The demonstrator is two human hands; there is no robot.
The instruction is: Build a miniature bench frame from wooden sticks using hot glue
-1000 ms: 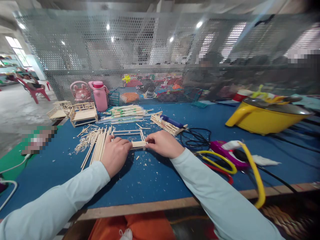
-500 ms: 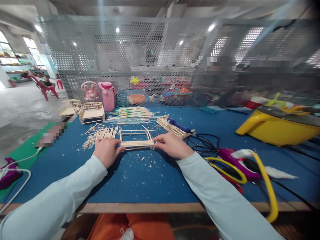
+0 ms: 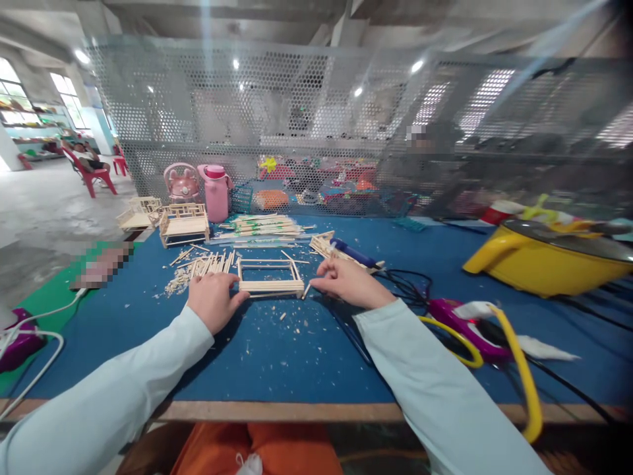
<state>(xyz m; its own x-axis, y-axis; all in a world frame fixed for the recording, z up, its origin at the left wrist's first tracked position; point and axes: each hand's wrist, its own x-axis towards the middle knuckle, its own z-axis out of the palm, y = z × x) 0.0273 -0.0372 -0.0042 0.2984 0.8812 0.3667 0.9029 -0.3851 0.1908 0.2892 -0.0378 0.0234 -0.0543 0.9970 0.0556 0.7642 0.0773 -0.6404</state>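
Note:
A small frame of pale wooden sticks (image 3: 271,286) stands on the blue table, several sticks laid side by side along its near edge. My left hand (image 3: 213,300) pinches its left end between thumb and fingers. Just off the right end, my right hand (image 3: 349,282) has its fingers pinched at a short stick (image 3: 306,289), which tilts beside the frame's near right corner. Behind my right hand, a blue glue gun (image 3: 353,252) lies across another stick piece (image 3: 321,244). Cut sticks (image 3: 212,262) and crumbs lie left of the frame.
Stick-built chairs (image 3: 184,225), a pink bottle (image 3: 216,194) and a bundle of sticks (image 3: 267,225) stand or lie at the back. On the right are a yellow pot (image 3: 534,260), a purple power strip (image 3: 469,330) and cables. A perforated metal screen (image 3: 306,132) rises behind.
My right hand has come away from the frame's right end, slightly right, and a short stick now shows at its fingertips. My left hand stays on the left end.

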